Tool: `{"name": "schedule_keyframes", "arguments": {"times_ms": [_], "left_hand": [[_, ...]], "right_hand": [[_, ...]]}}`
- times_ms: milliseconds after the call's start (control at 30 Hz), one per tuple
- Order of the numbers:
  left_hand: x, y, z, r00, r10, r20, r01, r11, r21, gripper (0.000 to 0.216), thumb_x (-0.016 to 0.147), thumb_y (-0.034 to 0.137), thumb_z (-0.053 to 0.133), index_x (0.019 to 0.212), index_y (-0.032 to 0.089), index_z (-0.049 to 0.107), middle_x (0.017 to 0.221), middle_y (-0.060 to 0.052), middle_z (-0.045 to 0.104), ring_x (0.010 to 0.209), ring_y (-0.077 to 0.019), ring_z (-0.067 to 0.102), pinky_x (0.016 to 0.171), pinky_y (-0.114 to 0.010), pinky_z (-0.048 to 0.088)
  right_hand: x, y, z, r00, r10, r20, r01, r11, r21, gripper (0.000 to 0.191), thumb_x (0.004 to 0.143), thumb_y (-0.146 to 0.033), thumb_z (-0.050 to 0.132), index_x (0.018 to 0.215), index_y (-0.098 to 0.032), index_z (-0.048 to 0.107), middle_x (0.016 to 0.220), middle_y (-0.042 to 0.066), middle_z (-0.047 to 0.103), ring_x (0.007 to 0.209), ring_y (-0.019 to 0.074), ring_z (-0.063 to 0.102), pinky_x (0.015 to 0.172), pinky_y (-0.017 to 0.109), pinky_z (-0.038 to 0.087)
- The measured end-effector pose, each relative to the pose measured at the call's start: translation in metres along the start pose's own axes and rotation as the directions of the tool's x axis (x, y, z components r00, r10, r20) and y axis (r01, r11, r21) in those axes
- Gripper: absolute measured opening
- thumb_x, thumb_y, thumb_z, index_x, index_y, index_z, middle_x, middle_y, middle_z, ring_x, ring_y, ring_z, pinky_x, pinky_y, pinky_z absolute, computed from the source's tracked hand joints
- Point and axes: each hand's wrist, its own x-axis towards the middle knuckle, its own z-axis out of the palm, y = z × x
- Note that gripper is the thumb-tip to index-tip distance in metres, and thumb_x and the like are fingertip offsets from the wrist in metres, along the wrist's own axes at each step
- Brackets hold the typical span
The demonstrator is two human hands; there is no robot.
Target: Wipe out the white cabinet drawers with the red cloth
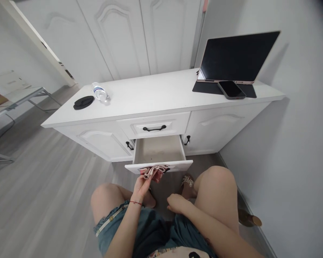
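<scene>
My left hand [142, 185] is closed on a folded pink and red cloth [155, 172], held up at the front of a pulled-out drawer [158, 150]. The cloth covers part of the drawer's front panel and its black handle. Inside, the drawer's pale bottom shows a few tiny dark specks. My right hand [175, 203] rests between my knees with its fingers curled in. Whether anything is inside those fingers is hidden.
The white cabinet [150, 95] carries a plastic bottle [99, 93], a black round item [83, 103], a dark-screened tablet or laptop [235, 57] and a phone [232, 89]. A shut drawer sits above the pulled-out one. A brown bottle [249, 218] lies by the right wall.
</scene>
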Motion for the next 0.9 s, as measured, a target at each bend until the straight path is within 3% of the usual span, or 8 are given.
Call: {"name": "schedule_keyframes", "arguments": {"times_ms": [200, 400, 633, 767, 900], "left_hand": [[-0.003, 0.04, -0.022, 0.993, 0.079, 0.082, -0.079, 0.997, -0.006, 0.075, 0.071, -0.004, 0.034, 0.144, 0.006, 0.021, 0.143, -0.022, 0.035, 0.13, -0.0292, 0.033, 0.1, -0.04, 0.043], [-0.017, 0.066, -0.025, 0.99, 0.141, 0.016, -0.14, 0.988, -0.067, 0.08, 0.07, -0.005, 0.033, 0.146, 0.009, 0.014, 0.149, -0.021, 0.024, 0.132, -0.0311, 0.024, 0.1, -0.042, 0.043], [-0.031, 0.088, -0.035, 0.967, 0.242, 0.082, -0.245, 0.969, 0.019, 0.066, 0.072, -0.004, 0.029, 0.137, 0.006, 0.037, 0.13, -0.019, 0.054, 0.124, -0.0248, 0.044, 0.098, -0.038, 0.044], [-0.051, 0.09, -0.025, 0.942, 0.321, 0.099, -0.331, 0.938, 0.105, 0.052, 0.079, 0.0, 0.025, 0.119, 0.008, 0.057, 0.113, -0.016, 0.067, 0.117, -0.0198, 0.054, 0.098, -0.03, 0.044], [-0.077, 0.083, -0.016, 0.917, 0.397, 0.045, -0.399, 0.911, 0.102, 0.048, 0.085, 0.002, 0.022, 0.103, 0.01, 0.065, 0.106, -0.011, 0.07, 0.112, -0.0173, 0.058, 0.093, -0.027, 0.045]], "right_hand": [[0.003, -0.002, -0.002, 1.0, -0.015, -0.016, 0.015, 1.0, 0.017, 0.031, 0.081, -0.027, 0.058, 0.1, -0.007, 0.07, 0.1, 0.024, 0.068, 0.096, 0.0332, 0.065, 0.079, 0.038, 0.052], [0.004, 0.0, -0.012, 0.993, -0.01, -0.118, 0.017, 0.998, 0.057, 0.038, 0.083, -0.028, 0.055, 0.117, -0.013, 0.059, 0.106, 0.018, 0.067, 0.099, 0.0298, 0.064, 0.079, 0.036, 0.049], [0.018, 0.006, -0.034, 0.908, 0.135, -0.396, -0.051, 0.976, 0.214, 0.053, 0.088, -0.026, 0.047, 0.138, -0.019, 0.034, 0.115, 0.013, 0.062, 0.101, 0.0237, 0.061, 0.08, 0.031, 0.045], [0.036, 0.009, -0.047, 0.852, 0.241, -0.465, -0.15, 0.963, 0.224, 0.041, 0.09, -0.027, 0.044, 0.131, -0.016, 0.043, 0.113, 0.013, 0.063, 0.1, 0.0228, 0.061, 0.08, 0.029, 0.044], [0.052, 0.01, -0.055, 0.85, 0.275, -0.449, -0.198, 0.957, 0.212, 0.03, 0.09, -0.029, 0.046, 0.114, -0.015, 0.059, 0.107, 0.013, 0.066, 0.099, 0.0232, 0.062, 0.081, 0.029, 0.045]]}}
